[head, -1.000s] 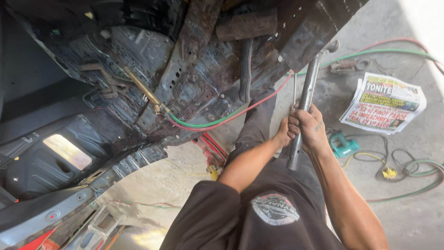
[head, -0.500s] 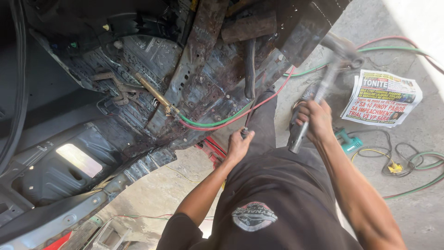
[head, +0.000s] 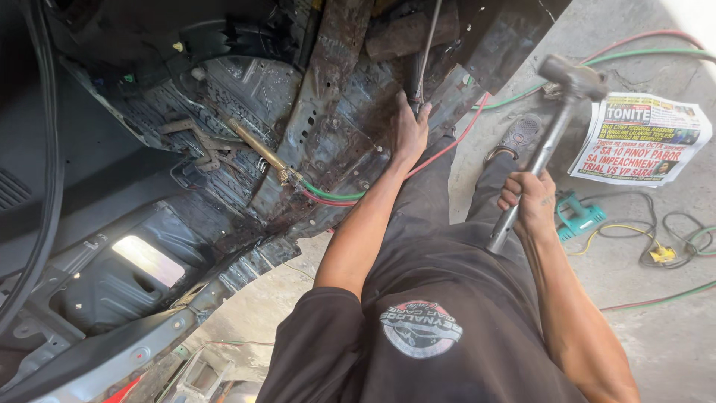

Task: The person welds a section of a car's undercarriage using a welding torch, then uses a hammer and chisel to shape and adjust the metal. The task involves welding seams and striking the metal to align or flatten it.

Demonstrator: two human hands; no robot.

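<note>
While the left hand (head: pixel 409 133) grips a thin rod (head: pixel 426 46) against the rusty underbody (head: pixel 335 112), the right hand (head: pixel 531 200) clamps a hammer (head: pixel 548 145).
Hammer head raised beside the newspaper (head: pixel 641 138); hands well apart.

A newspaper (head: pixel 643 139) lies flat on the grey floor, over on the right side. It is a rectangle, a bit tilted. The page is mostly white with big black letters. There is a dark bar at the top, a green and yellow strip along the upper edge, some red print, and small colour photos at one side. A round badge (head: pixel 421 328) sits on the person's dark shirt. It is grey and white with a touch of red.
</note>
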